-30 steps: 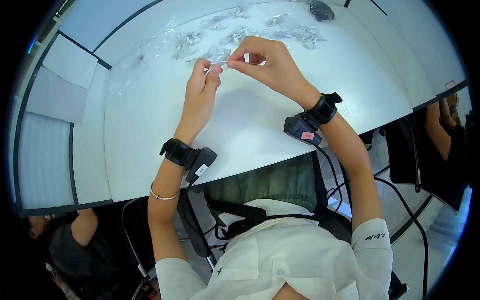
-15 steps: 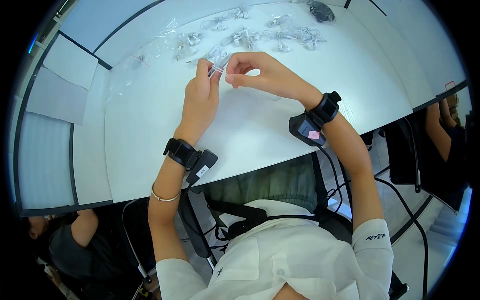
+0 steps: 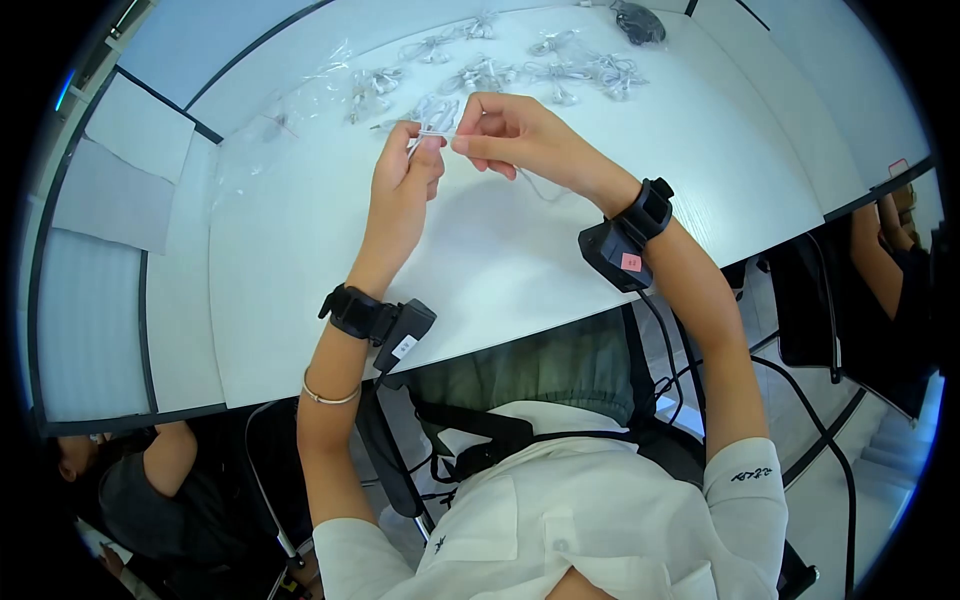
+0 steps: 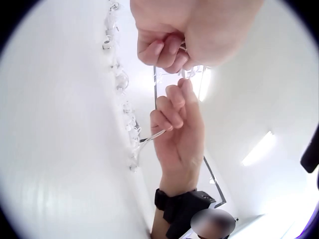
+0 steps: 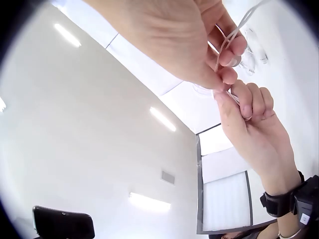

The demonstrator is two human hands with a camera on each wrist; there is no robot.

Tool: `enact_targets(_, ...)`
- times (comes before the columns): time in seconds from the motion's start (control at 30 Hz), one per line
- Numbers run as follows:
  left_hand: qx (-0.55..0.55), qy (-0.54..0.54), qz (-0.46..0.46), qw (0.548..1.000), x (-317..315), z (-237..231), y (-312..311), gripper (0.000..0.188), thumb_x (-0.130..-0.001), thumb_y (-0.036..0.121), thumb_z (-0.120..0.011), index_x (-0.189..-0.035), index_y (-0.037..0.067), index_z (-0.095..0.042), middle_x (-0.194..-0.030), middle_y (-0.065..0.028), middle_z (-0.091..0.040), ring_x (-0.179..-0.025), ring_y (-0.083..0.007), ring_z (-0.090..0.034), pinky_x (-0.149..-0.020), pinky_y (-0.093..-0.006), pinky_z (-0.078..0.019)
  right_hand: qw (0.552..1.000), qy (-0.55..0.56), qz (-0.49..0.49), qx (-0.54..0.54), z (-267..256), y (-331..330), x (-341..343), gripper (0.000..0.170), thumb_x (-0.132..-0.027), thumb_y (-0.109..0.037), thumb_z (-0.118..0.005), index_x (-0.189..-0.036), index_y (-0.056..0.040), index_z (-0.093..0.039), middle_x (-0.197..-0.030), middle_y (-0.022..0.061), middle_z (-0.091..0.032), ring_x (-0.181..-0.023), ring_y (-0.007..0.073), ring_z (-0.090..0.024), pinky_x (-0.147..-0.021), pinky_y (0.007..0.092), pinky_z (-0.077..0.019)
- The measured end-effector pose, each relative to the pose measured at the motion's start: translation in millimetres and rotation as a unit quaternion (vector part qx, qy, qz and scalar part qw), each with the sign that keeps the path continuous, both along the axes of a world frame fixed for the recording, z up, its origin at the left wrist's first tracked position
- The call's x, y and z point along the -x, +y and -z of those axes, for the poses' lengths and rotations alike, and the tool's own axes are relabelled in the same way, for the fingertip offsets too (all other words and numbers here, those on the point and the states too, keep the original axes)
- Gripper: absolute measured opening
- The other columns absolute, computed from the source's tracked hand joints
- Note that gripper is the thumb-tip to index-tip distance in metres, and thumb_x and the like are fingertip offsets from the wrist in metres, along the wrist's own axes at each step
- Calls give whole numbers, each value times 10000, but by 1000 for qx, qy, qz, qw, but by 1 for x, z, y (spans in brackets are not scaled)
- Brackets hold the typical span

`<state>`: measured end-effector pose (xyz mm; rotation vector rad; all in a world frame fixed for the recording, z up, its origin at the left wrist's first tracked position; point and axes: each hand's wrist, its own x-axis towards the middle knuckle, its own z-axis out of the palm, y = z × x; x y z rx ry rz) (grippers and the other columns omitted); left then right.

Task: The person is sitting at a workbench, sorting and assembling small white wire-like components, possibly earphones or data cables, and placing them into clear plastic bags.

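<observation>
the left hand (image 3: 402,195) is clamped on a coiled white cable (image 3: 437,117), its thumb and fingertips pinching the gathered loops, which stick up past the fingers. the right hand (image 3: 535,145) is just beside it, its thumb and index finger closed on the same cable at the edge of the bundle; its other fingers are curled. in the right wrist view, 2 thin strands run across the right hand's fingers, and the thumb tips of the 2 hands are close together; whether they touch, i cannot tell. in the head view a loose length of the cable hangs from under the right hand in a curve.

the cable is held over the far half of the white table (image 3: 300,260), in front of several bundles of white cable (image 3: 482,73) spread across the table's back part. at the far right of these lies a dark object (image 3: 638,22) in what looks like clear wrapping; its kind is hard to tell. clear plastic film (image 3: 255,150) lies at the left. each wrist wears a black strap with a small camera, and a thin bracelet (image 3: 331,398) circles the left forearm.
</observation>
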<state>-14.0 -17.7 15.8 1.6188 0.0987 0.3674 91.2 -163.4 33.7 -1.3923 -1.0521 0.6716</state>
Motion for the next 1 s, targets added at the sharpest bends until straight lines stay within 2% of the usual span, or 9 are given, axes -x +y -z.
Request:
enact_targets(0.1,56,12,33,998,0,-4,2,297,-922,302,-454,-962,9,-436,-621,51,-310,-523,-38,-244,-473,-193,-225,1000,6,9,-3,3,1,-2,159,-843,-209,-590,-778,-78,-527,-623,-14,-516,-495,37,-388,-473,184,-301)
enact_targets(0.3,133,-4,76,988,-1,-5,2,244,-929,285,-441,-917,42,-433,-612,51,-301,-513,-48,-250,-474,-204,-230,1000,-14,8,11,2,-1,-2,149,-833,-209,-603,-782,-84,-538,-617,-15,-512,-502,32,-381,-460,187,-282)
enact_targets(0.5,181,-3,75,981,0,-8,-1,211,-939,250,-405,-833,68,-404,-612,44,-279,-515,-62,-230,-495,-219,-219,1000,-21,9,19,3,2,-2,147,-836,-199,-598,-783,-79,-533,-582,-22,-503,-506,31,-374,-466,189,-278)
enact_targets(0.7,173,1,18,985,-2,-3,-2,211,-943,244,-394,-831,66,-412,-601,49,-270,-514,-61,-216,-494,-216,-213,1000,-25,14,6,9,5,-1,153,-834,-202,-601,-786,-72,-533,-585,-21,-510,-531,36,-412,-473,193,-289)
enact_targets(0.9,165,-2,16,986,0,-6,-6,216,-947,248,-389,-831,67,-412,-586,52,-264,-507,-55,-214,-489,-209,-208,998,-57,29,10,8,3,-3,149,-826,-193,-610,-784,-66,-543,-617,-20,-525,-577,40,-446,-490,202,-313)
enact_targets(1.0,165,4,13,986,0,-4,-6,223,-949,255,-387,-839,63,-419,-582,54,-268,-499,-50,-216,-481,-202,-203,996,-82,29,-31,21,8,-8,142,-821,-179,-618,-788,-58,-552,-652,-17,-533,-608,46,-458,-528,209,-340)
